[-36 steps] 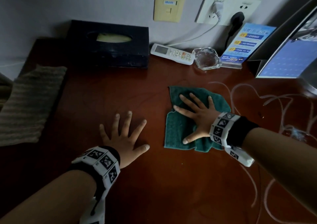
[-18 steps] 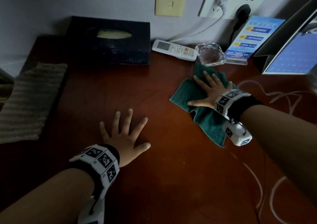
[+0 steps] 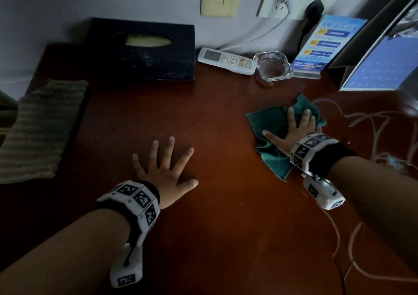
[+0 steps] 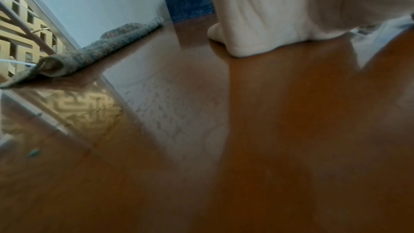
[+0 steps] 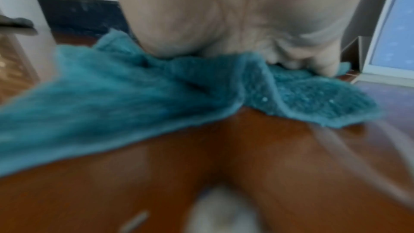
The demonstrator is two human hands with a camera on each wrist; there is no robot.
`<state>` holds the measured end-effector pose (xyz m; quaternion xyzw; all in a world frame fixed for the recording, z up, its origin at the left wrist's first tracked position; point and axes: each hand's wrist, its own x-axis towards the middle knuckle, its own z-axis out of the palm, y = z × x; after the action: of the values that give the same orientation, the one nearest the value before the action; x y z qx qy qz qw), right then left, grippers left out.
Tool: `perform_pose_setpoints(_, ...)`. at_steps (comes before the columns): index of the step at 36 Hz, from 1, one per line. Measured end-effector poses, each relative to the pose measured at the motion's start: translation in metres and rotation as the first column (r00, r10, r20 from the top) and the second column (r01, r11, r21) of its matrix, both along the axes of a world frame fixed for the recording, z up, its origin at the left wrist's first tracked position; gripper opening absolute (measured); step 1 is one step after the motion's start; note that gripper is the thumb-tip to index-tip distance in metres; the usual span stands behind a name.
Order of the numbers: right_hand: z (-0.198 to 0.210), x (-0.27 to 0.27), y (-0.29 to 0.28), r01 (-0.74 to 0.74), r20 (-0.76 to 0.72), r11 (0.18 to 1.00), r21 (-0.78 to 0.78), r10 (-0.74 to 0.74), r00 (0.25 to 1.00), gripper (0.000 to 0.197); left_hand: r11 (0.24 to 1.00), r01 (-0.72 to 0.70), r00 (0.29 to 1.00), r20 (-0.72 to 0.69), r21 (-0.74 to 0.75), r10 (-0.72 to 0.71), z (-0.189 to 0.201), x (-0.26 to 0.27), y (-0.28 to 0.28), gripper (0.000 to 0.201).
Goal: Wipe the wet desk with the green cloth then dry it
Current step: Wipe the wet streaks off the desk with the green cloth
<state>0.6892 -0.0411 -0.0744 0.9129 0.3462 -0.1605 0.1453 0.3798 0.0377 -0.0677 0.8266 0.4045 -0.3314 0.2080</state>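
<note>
Head view: your right hand [image 3: 294,134] lies flat, fingers straight and spread, pressing the green cloth [image 3: 271,122] onto the desk [image 3: 226,215] at right of centre in the frame; the cloth is rumpled, one corner trailing toward your wrist. Your left hand [image 3: 164,170] rests palm-down with fingers splayed on bare wood at centre, holding nothing and well apart from the cloth. Pale wet streaks [image 3: 362,118] curl over the desk at the right edge. Along the top of the frame stand a dark tissue box [image 3: 144,48], a white remote [image 3: 226,60], a glass ashtray [image 3: 272,66] and a blue card [image 3: 325,43]. A folded grey towel [image 3: 38,127] lies at the left edge. Right wrist view: your palm bears on the bunched cloth [image 5: 134,95], though motion blur softens the detail.
</note>
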Motion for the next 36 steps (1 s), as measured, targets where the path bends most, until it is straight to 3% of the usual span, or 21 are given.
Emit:
perform_pose_setpoints(10,0.001,-0.033,-0.039,0.169,-0.005,0.985,-0.031,-0.17,0.985,0.115,1.0,-0.004,1.0,-0.003,0.012,0.004,0.002,0.0,-0.001,0.075)
perform_pose_setpoints(19,0.008,-0.064,-0.076,0.189,-0.01,0.975,-0.12,-0.191,0.982,0.118,0.999,-0.032,0.999,0.005,0.035,0.032,0.005,0.0,-0.005,0.076)
perform_pose_setpoints(25,0.016,-0.073,-0.087,0.134,0.026,0.959,-0.25,-0.132,0.991,0.121,0.99,-0.028,0.999,-0.021,0.135,0.031,0.013,0.002,-0.024,0.069)
perform_pose_setpoints(29,0.014,-0.077,-0.09,0.134,0.031,0.969,-0.21,-0.13,0.991,0.118,0.995,-0.094,0.995,0.018,0.037,0.093,0.009,-0.003,-0.039,0.068)
perform_pose_setpoints(36,0.008,-0.081,-0.091,0.213,-0.032,0.97,-0.121,-0.218,0.975,0.118,0.994,-0.108,0.993,0.053,0.006,0.108,0.002,-0.007,-0.037,0.068)
